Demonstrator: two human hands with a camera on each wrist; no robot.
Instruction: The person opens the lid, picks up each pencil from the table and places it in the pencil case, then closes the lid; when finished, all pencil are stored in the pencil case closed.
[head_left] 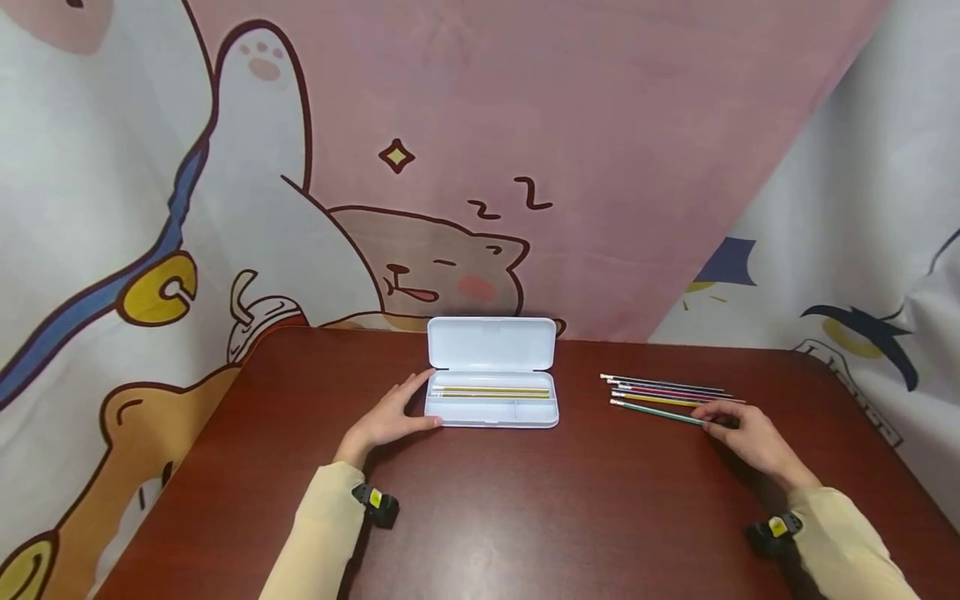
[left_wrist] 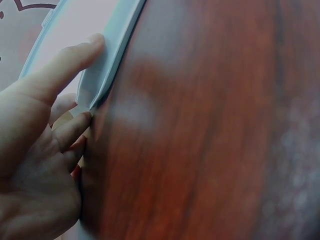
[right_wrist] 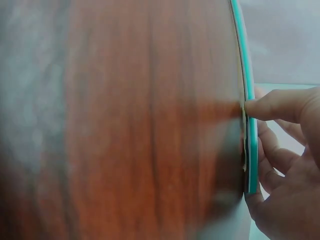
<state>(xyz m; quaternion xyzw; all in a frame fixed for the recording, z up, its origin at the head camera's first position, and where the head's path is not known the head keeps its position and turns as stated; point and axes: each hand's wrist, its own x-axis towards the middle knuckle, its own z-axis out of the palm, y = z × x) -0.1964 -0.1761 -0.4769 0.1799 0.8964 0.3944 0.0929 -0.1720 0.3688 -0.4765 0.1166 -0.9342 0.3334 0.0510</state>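
A white pencil case (head_left: 491, 412) stands with its lid raised, two yellowish pencils (head_left: 495, 393) lying in its rear compartment. The left hand (head_left: 390, 421) rests at the case's left end, thumb at the front corner and fingers at the back; in the left wrist view the thumb of the hand (left_wrist: 45, 115) lies on the case's edge (left_wrist: 107, 65). The right hand (head_left: 753, 437) pinches the end of a green pencil (head_left: 656, 411), the nearest in a row of several pencils (head_left: 660, 388). In the right wrist view, thumb and fingers of that hand (right_wrist: 290, 145) hold the green pencil (right_wrist: 253, 155).
The brown table (head_left: 540, 500) reaches back to a cartoon-printed cloth (head_left: 600, 167) that hangs behind it. The case's upright lid (head_left: 491, 343) stands close to that cloth. Between the case and the pencils lies a stretch of table surface.
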